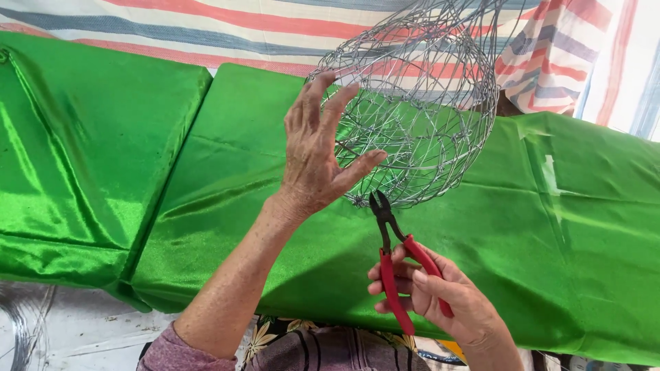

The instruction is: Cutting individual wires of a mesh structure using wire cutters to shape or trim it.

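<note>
Left hand: fingers spread, steadying wire mesh basket | Right hand: clenched around red-handled pliers, tip at basket bottom | Basket interior: nothing visible | Surface: green satin cloth

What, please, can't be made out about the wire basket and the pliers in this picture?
- Wire basket: its top is cut off by the head view's upper edge.
- Pliers: the red handles' middle is covered by the right hand.
- Left hand: its palm faces away.
</note>
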